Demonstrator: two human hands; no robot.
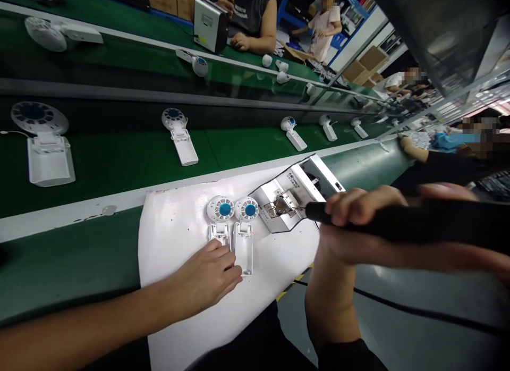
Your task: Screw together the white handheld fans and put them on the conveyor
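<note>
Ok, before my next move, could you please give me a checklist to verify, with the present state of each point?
1. Right hand grips the driver: ok.
2. Driver tip at the feeder: ok.
3. Screw on the tip: cannot tell.
4. Left fan and right fan side by side on the white sheet, blue discs up: ok.
5. Left hand clear of both fans: not ok, its fingers are on them.
</note>
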